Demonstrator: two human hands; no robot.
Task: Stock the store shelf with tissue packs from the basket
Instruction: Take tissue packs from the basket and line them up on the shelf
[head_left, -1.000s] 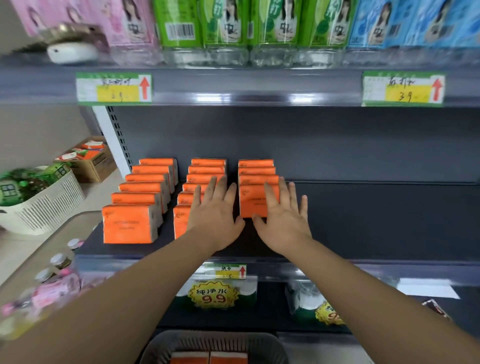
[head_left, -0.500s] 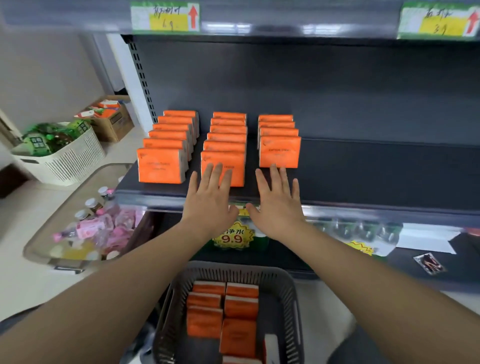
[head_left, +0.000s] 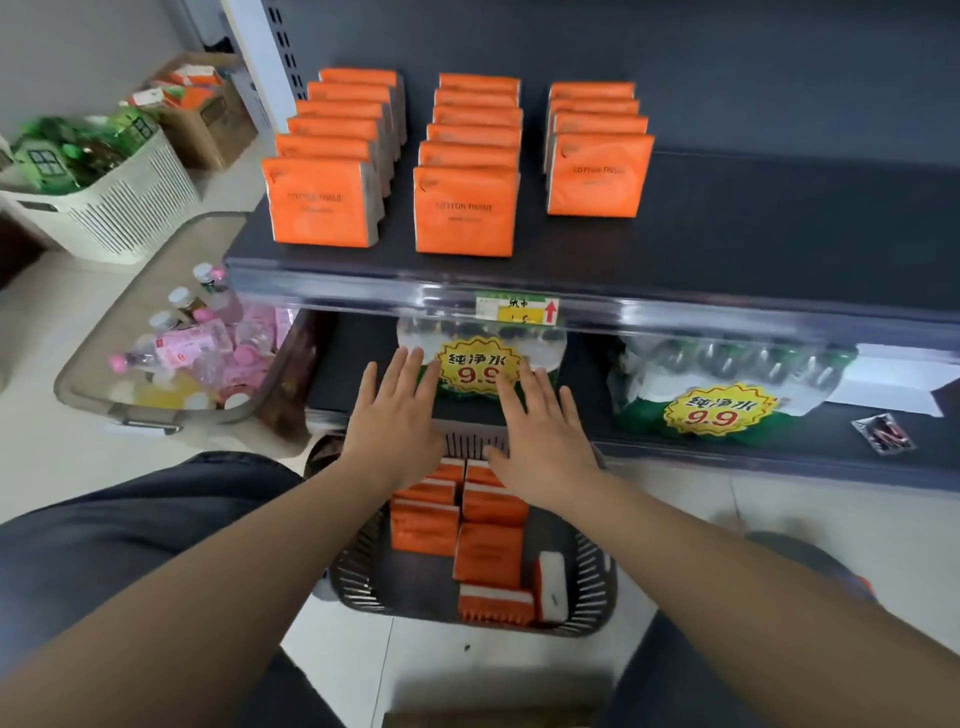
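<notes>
Three rows of orange tissue packs (head_left: 465, 210) stand upright on the dark shelf (head_left: 727, 244); the right row (head_left: 600, 174) is shorter than the other two. Below, on the floor, a dark slatted basket (head_left: 358, 577) holds several more orange packs (head_left: 488, 556). My left hand (head_left: 392, 423) and my right hand (head_left: 540, 431) hover side by side over the far end of the basket, fingers straight and spread, palms down, holding nothing.
The lower shelf carries bottled-water packs with yellow 9.9 tags (head_left: 719, 410). A clear bin of pink bottles (head_left: 176, 358), a white basket of green goods (head_left: 98, 192) and a cardboard box (head_left: 208, 114) stand on the floor at left.
Both hands have drawn back from the front tissue packs on the shelf and dropped down over the basket. The view has tilted downward.
</notes>
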